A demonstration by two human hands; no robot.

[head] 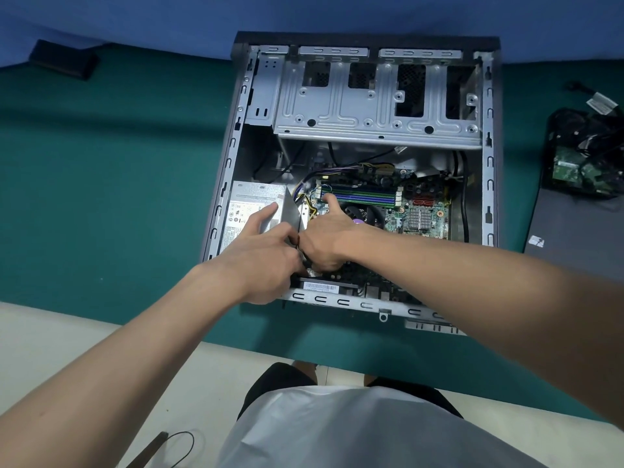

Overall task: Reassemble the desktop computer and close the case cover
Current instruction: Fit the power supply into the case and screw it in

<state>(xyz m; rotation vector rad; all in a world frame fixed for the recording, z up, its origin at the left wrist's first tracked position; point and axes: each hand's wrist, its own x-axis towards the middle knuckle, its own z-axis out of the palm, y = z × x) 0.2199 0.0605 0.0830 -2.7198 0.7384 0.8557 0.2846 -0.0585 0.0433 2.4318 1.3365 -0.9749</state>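
Observation:
The open desktop case (pixel 236 136) lies on its side on a green table. Inside it are the silver power supply (pixel 250 197) at the left, the motherboard (pixel 422 217) with RAM sticks (pixel 364 195), and a drive cage (pixel 354 106) at the far end. My left hand (pixel 263 255) rests on the power supply with its index finger stretched out, and its thumb pinches a small black part (pixel 302 256) beside the supply. My right hand (pixel 331 234) covers the CPU cooler (pixel 368 214). Its index finger points at the RAM, and its other fingers curl round the same black part.
The grey case cover (pixel 574 238) lies flat to the right of the case, with a pile of black cables and a green circuit board (pixel 580 157) on its far end. A black flat object (pixel 64 59) sits at the far left. A thin cable loop (pixel 179 444) lies near me.

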